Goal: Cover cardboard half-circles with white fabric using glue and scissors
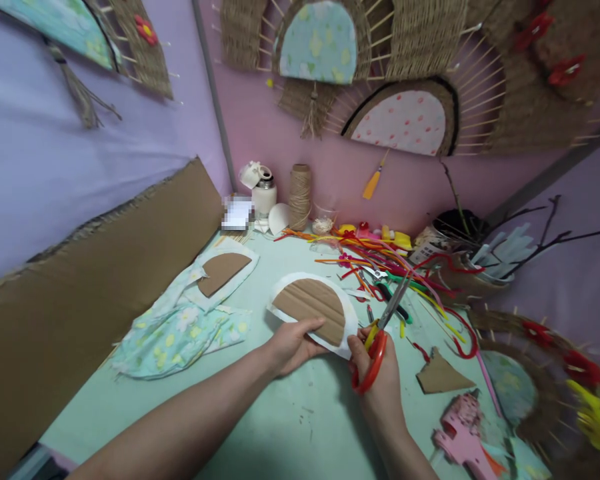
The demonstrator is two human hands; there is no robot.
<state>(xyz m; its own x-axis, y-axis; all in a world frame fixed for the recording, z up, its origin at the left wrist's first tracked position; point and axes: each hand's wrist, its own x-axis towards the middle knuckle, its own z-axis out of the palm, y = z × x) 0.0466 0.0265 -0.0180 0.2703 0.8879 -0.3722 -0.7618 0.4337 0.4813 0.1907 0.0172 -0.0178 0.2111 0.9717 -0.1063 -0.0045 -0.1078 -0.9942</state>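
My left hand (297, 347) grips a half-round cardboard piece (310, 305) by its lower edge, thumb on top. White fabric (349, 330) borders the cardboard all round. In my right hand (380, 370) are scissors (377, 343) with red and yellow handles, their blades pointing up and away from the cardboard. The fingertips of that hand also touch the fabric's right corner. Left of my hands lies a floral turquoise cloth (185, 340), partly crumpled, with another half-round cardboard piece (225, 272) on its white side.
Pipe cleaners (380, 257) and green-handled pliers (397, 303) lie at the back right. A pink glue gun (463, 433) and a cardboard scrap (443, 373) are at right. A twine spool (300, 193) stands at the back; a tall cardboard sheet (105, 280) borders the left.
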